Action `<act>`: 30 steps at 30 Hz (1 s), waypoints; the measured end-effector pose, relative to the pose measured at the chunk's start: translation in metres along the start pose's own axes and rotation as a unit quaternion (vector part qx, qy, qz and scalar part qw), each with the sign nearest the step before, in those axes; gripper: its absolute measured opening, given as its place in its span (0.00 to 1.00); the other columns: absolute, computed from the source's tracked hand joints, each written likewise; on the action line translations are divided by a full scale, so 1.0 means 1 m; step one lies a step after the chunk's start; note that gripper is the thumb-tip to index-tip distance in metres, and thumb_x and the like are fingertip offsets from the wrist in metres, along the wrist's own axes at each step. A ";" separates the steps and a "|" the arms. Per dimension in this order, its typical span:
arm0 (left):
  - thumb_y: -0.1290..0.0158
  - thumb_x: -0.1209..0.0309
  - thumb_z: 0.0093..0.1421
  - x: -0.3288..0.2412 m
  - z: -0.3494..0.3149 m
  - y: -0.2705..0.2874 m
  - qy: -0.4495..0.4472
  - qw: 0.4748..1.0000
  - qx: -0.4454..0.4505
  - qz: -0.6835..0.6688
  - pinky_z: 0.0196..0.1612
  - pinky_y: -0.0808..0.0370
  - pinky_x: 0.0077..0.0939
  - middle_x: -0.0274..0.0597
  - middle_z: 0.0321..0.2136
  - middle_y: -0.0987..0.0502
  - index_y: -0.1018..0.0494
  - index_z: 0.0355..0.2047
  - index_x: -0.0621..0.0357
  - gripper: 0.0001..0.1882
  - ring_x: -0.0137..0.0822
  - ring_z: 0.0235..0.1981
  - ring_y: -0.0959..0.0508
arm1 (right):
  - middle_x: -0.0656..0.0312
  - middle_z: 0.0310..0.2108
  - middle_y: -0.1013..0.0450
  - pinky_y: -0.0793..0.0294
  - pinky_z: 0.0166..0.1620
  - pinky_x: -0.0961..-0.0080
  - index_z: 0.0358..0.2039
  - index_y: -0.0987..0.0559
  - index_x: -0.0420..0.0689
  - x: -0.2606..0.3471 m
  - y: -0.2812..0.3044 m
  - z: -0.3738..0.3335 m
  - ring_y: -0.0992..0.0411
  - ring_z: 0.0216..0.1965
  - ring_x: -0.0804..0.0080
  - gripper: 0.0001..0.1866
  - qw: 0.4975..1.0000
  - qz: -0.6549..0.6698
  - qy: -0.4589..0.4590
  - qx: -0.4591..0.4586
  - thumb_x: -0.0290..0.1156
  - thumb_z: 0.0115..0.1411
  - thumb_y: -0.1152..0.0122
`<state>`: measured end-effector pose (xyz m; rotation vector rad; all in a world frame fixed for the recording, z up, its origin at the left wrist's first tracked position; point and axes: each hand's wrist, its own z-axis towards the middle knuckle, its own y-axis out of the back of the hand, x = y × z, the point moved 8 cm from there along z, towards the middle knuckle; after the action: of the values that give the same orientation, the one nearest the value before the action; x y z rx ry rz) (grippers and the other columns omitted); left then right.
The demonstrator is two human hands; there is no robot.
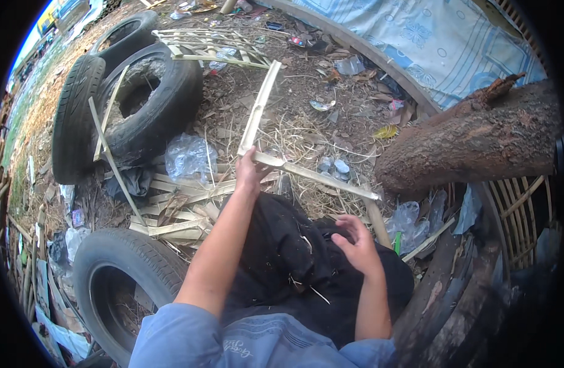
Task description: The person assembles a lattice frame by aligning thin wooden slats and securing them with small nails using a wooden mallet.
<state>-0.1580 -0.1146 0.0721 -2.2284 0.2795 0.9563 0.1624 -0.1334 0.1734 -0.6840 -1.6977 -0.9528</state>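
Observation:
My left hand is closed around the meeting ends of two pale split bamboo strips. One bamboo strip points away from me. The other bamboo strip slants off to the right, its far end close to the top of a wooden stake. Whether the two strips are joined at my fingers, I cannot tell. Over my right thigh, my right hand is raised with bent, parted fingers and nothing in it. Several more bamboo strips lie in a heap to the left of my knees.
Old tyres lie at the left, with another tyre nearer my left arm. A thick log reaches in from the right. A slatted bamboo frame lies farther off. Clear plastic bags and litter are scattered about.

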 end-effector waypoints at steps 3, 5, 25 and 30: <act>0.52 0.57 0.66 -0.013 0.000 0.004 -0.021 1.000 -0.001 -0.022 0.45 0.23 0.46 0.44 0.42 0.31 0.35 0.47 0.56 0.18 0.44 0.43 0.25 | 0.58 0.48 0.29 0.32 0.58 0.70 0.54 0.30 0.41 -0.048 0.066 -0.029 0.30 0.53 0.69 0.26 0.996 0.015 -0.055 -0.074 0.28 0.57 0.33; 0.51 0.55 0.66 -0.016 -0.002 0.007 -0.030 0.998 -0.019 -0.048 0.46 0.24 0.45 0.43 0.42 0.30 0.35 0.46 0.55 0.18 0.45 0.45 0.26 | 0.58 0.48 0.29 0.31 0.56 0.73 0.55 0.31 0.41 -0.066 0.105 -0.051 0.30 0.51 0.71 0.25 0.986 0.062 -0.073 -0.137 0.26 0.58 0.35; 0.52 0.57 0.67 -0.030 -0.012 -0.005 -0.091 0.995 0.011 -0.029 0.50 0.22 0.48 0.45 0.45 0.26 0.33 0.49 0.57 0.18 0.48 0.46 0.23 | 0.59 0.42 0.28 0.29 0.47 0.78 0.54 0.31 0.42 -0.114 0.134 -0.073 0.28 0.42 0.75 0.21 0.952 0.217 -0.056 -0.209 0.25 0.61 0.39; 0.51 0.58 0.66 -0.034 0.048 -0.006 -0.047 0.997 0.055 0.024 0.41 0.23 0.39 0.42 0.37 0.25 0.30 0.43 0.56 0.15 0.43 0.38 0.23 | 0.58 0.42 0.27 0.29 0.46 0.76 0.54 0.31 0.42 -0.117 0.134 -0.067 0.26 0.43 0.72 0.20 0.958 0.186 -0.057 -0.210 0.27 0.63 0.40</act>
<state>-0.2058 -0.0805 0.0759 -2.0781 0.3369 1.0431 0.3404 -0.1194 0.1083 -1.3121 -1.3998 -1.0213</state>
